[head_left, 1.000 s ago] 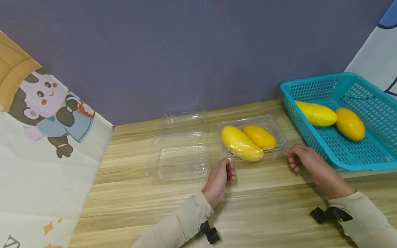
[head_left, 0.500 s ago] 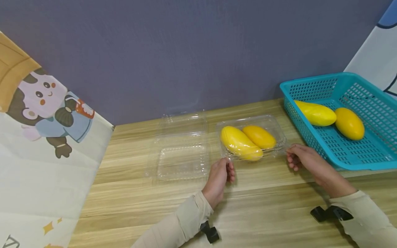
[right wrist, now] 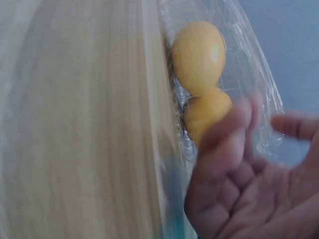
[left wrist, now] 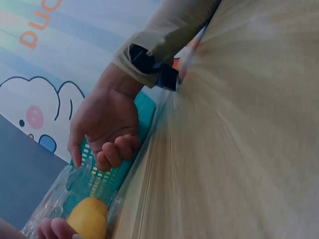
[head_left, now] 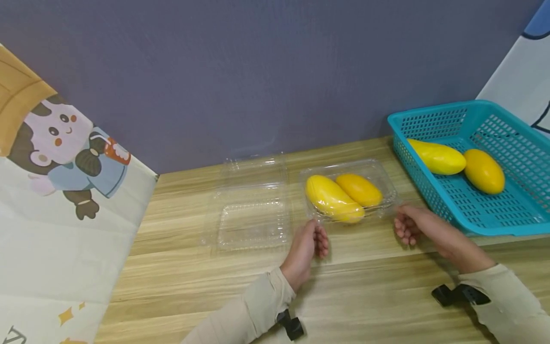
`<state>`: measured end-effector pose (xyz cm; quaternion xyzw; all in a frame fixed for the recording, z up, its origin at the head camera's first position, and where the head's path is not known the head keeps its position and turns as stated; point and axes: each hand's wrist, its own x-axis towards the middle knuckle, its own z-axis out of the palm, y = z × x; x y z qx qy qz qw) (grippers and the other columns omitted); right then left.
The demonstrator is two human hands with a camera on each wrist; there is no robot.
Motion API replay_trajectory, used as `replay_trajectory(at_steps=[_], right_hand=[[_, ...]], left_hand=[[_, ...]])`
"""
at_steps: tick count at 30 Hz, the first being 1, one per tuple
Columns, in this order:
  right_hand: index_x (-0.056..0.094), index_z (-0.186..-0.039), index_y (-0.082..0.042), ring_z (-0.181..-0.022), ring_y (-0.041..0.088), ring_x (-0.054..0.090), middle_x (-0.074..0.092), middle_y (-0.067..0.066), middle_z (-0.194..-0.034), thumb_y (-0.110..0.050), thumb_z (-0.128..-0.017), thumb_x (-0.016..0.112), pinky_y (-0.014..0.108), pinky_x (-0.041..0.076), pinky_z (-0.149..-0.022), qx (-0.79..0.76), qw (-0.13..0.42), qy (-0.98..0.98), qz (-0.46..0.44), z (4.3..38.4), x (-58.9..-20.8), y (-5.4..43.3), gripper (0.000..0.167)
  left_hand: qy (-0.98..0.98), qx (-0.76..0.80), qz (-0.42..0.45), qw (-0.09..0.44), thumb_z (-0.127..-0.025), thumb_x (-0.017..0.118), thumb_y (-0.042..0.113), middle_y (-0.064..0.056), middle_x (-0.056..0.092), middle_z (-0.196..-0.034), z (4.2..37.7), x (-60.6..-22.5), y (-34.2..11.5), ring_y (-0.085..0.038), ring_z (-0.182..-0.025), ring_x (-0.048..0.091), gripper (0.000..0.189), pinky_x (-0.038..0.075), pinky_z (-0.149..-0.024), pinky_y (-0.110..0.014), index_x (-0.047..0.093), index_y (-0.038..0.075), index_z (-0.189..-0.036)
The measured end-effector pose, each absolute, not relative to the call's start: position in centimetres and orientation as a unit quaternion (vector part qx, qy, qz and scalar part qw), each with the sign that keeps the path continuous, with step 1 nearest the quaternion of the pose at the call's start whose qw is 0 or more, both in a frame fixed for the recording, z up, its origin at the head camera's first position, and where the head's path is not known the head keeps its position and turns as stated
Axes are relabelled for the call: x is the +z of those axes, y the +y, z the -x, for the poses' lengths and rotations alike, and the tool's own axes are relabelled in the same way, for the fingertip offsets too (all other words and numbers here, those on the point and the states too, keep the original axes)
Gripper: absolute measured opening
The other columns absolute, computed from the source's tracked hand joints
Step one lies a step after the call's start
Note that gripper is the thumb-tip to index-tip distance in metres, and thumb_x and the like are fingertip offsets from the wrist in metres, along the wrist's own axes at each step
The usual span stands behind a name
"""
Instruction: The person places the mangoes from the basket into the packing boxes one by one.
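Observation:
A clear plastic clamshell box (head_left: pixel 378 167) with its lid down holds two yellow mangoes (head_left: pixel 333 198), lying side by side. At its front left corner is my left hand (head_left: pixel 302 251), thumb tip at the rim and the other fingers loosely curled. Close to the front right corner is my right hand (head_left: pixel 423 227). In the right wrist view its thumb (right wrist: pixel 291 124) stands apart from the fingers, with nothing between them. The left wrist view shows the right hand's palm (left wrist: pixel 109 119), fingers half bent; only a few fingertips of the left hand appear there.
A second clear clamshell box (head_left: pixel 253 224) lies with its lid folded back, left of the filled one. On the right stands a turquoise basket (head_left: pixel 472 229) with a long yellow mango (head_left: pixel 440 157) and an orange-yellow mango (head_left: pixel 484 171) inside. A grey wall rises behind the wooden table (head_left: pixel 172 282).
The fingers of both hands have loosened a little, and the right hand has shifted slightly left and down at the corner. The filled box and its mangoes have stayed in place.

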<state>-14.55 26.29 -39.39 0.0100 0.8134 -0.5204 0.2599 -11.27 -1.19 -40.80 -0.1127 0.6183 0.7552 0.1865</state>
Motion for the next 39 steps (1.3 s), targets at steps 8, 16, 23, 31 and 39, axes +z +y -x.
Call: replay_trajectory(at_steps=[8, 16, 23, 31, 39], right_hand=[[0.062, -0.099, 0.0, -0.07, 0.014, 0.063, 0.067, 0.006, -0.084, -0.024, -0.106, 0.046, 0.028, 0.055, -0.061, -0.483, 0.249, 0.816, 0.197, 13.1, -39.0, 25.2, 0.029], [0.064, -0.096, -0.027, -0.078, -0.003, 0.057, 0.065, -0.016, -0.087, -0.017, -0.091, 0.072, 0.02, 0.052, -0.065, -0.338, -0.024, 0.902, 0.267, 11.8, -37.9, 22.4, 0.014], [0.068, -0.098, -0.018, -0.082, 0.008, 0.061, 0.068, -0.011, -0.092, -0.003, -0.072, 0.084, 0.019, 0.051, -0.071, -0.26, -0.209, 0.891, 0.309, 12.6, -37.4, 21.7, 0.035], [0.07, -0.103, -0.012, -0.1, 0.025, 0.061, 0.069, 0.006, -0.106, -0.009, -0.071, 0.086, 0.046, 0.051, -0.087, -0.207, -0.228, 0.913, 0.267, 13.0, -37.1, 21.8, 0.036], [0.07, -0.106, -0.008, -0.107, 0.033, 0.057, 0.067, 0.014, -0.111, -0.009, -0.077, 0.083, 0.051, 0.047, -0.093, -0.177, -0.223, 0.92, 0.269, 13.3, -37.2, 21.9, 0.032]], left_hand=[[0.671, 0.708, 0.014, 0.22, -0.1, 0.044, 0.021, 0.003, 0.054, -0.067, 10.2, -39.3, -0.7, -0.008, -0.057, 0.051, 0.028, 0.041, -0.055, -0.021, 0.057, 0.003, -0.083], [0.802, 0.565, -0.169, 0.099, -0.097, 0.056, 0.014, -0.002, 0.064, -0.083, 10.1, -37.3, -2.3, -0.003, -0.074, 0.056, 0.011, 0.049, -0.068, -0.017, 0.066, 0.009, -0.096], [0.857, 0.455, -0.231, -0.077, -0.091, 0.064, 0.012, -0.001, 0.066, -0.091, 11.1, -36.5, -3.0, -0.01, -0.085, 0.059, 0.004, 0.054, -0.076, -0.022, 0.067, 0.01, -0.093], [0.893, 0.281, -0.282, -0.211, -0.087, 0.074, 0.015, 0.002, 0.064, -0.095, 12.5, -37.0, -2.5, -0.014, -0.093, 0.058, 0.009, 0.051, -0.083, -0.023, 0.07, 0.014, -0.095], [0.907, 0.183, -0.299, -0.232, -0.089, 0.074, 0.026, 0.004, 0.063, -0.104, 13.1, -37.5, -2.0, -0.014, -0.1, 0.056, 0.019, 0.047, -0.091, -0.024, 0.072, 0.017, -0.106]])
